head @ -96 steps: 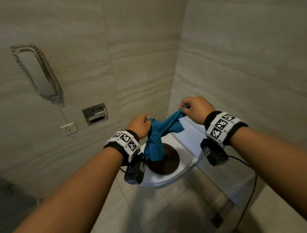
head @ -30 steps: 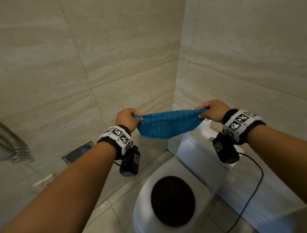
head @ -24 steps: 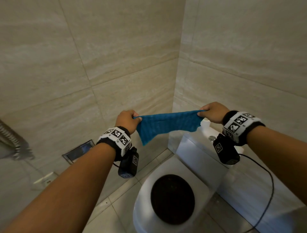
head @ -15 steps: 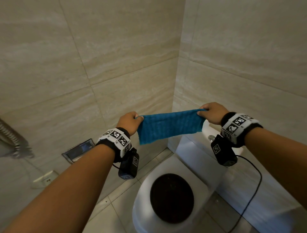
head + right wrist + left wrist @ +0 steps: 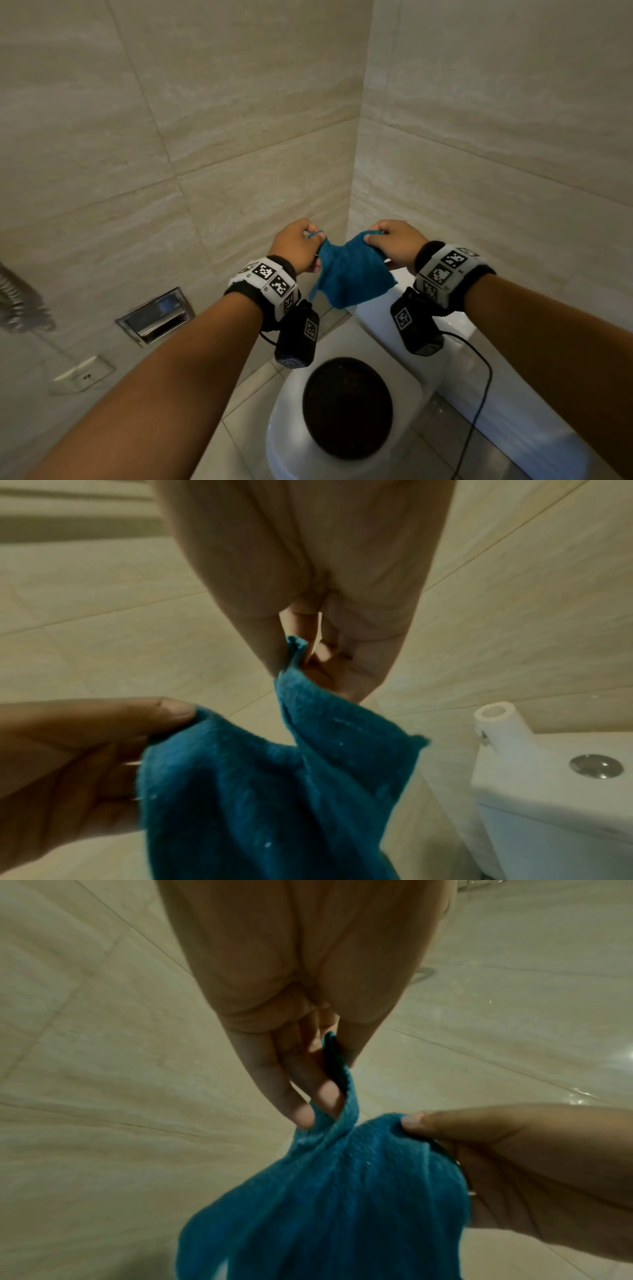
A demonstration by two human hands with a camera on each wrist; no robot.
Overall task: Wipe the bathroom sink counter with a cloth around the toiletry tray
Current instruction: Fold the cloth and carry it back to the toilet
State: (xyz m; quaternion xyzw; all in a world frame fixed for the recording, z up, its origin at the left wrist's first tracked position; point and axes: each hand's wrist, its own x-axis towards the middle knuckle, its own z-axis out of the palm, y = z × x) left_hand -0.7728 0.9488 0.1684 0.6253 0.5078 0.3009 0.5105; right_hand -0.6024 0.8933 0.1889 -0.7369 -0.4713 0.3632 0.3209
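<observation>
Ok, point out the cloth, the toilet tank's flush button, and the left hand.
cloth [image 5: 349, 274], head view, middle of the hanging fabric.
flush button [image 5: 595, 765], right wrist view, centre of the metal disc.
left hand [image 5: 296, 248], head view, back of the hand.

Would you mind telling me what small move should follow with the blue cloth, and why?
Probably bring the two pinched corners fully together to finish a fold: the left hand and right hand each pinch a top corner of the blue cloth, close together, and it sags between them above the toilet; no counter is in view.
</observation>
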